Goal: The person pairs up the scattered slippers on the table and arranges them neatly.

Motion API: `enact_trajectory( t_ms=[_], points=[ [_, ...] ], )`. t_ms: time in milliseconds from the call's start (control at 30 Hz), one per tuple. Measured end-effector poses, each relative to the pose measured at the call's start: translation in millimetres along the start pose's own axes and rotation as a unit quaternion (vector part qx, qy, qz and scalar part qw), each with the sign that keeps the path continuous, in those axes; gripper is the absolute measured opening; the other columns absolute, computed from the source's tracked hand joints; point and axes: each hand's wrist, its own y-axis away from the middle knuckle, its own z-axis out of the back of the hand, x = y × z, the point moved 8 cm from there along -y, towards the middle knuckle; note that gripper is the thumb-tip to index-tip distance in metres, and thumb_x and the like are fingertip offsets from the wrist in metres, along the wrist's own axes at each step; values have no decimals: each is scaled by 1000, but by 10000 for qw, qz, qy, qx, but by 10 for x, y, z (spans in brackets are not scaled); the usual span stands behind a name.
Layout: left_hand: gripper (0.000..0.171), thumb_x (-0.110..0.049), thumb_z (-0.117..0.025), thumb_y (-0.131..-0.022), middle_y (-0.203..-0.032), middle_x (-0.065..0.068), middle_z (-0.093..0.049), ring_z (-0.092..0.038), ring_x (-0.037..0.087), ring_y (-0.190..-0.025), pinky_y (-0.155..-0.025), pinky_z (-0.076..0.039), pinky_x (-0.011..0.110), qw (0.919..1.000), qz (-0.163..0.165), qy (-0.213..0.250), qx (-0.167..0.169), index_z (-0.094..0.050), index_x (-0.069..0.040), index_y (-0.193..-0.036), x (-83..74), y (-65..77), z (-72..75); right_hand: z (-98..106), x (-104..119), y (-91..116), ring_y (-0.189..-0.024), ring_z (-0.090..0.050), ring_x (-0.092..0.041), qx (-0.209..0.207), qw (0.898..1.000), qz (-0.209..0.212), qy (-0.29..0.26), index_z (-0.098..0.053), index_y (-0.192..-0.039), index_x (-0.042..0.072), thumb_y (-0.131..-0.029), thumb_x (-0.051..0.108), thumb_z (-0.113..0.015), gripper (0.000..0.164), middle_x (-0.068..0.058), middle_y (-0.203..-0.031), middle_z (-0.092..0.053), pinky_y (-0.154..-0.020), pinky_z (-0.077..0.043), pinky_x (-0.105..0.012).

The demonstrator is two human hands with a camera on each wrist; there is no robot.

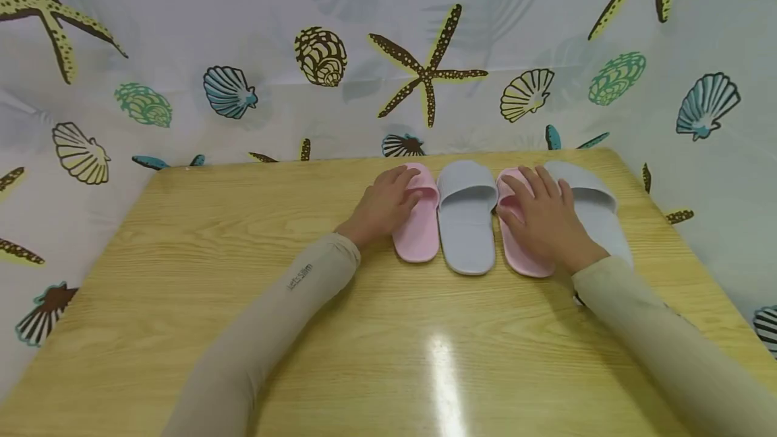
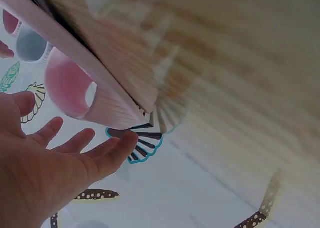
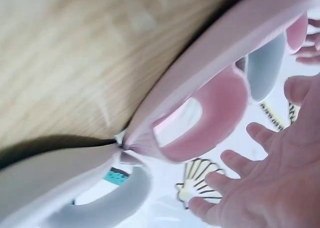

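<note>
Two pink slippers and two grey ones alternate in a row on the wooden table (image 1: 255,221). My left hand (image 1: 384,206) hovers at the strap of the leftmost pink slipper (image 1: 416,238), fingers loosely spread; the left wrist view shows a gap between fingers and the pink slipper (image 2: 70,85). Beside it lies a grey slipper (image 1: 467,238). Over the second pink slipper (image 1: 523,255) is my right hand (image 1: 545,216), its fingers spread and holding nothing, apart from the strap (image 3: 215,118) in the right wrist view. That hand and sleeve partly cover the rightmost grey slipper (image 1: 603,221).
A white cloth (image 1: 352,120) printed with starfish and shells hangs behind the table and along its sides. The slippers stand near the table's back edge, right of the middle. Light glares on the front of the tabletop.
</note>
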Motion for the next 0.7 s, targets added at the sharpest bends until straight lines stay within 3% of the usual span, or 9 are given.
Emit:
enact_trajectory(
  t_ms=[200, 367, 700],
  points=[
    [53, -44, -41, -106, -165, 8, -23, -21, 29, -153, -119, -27, 60, 9996, -65, -97, 244, -32, -27, -154, 17, -156, -85, -49, -130, -82, -151, -9, -46, 220, 9993, 39, -301, -27, -154, 18, -107, 41, -35, 52, -16, -163, -20, -113, -7, -72],
    [51, -43, -39, -107, -166, 8, -20, -20, 32, -153, -119, -26, 61, 9989, -153, -50, 435, -33, -28, -154, 41, -195, -98, -77, -170, -136, -151, -7, -46, 595, 9975, -53, -382, -25, -155, 19, -108, 41, -32, 53, -17, -165, -15, -113, -6, -70],
    [42, -35, -34, -109, -152, 12, -41, -42, 32, -138, -117, -35, 49, 9980, -549, -116, 279, -42, -23, -149, 62, -234, -80, -92, -280, -190, -147, -18, -48, 869, 9948, -64, -534, -27, -155, 16, -109, 43, -18, 54, -24, -162, -20, -108, -11, -70]
  ],
)
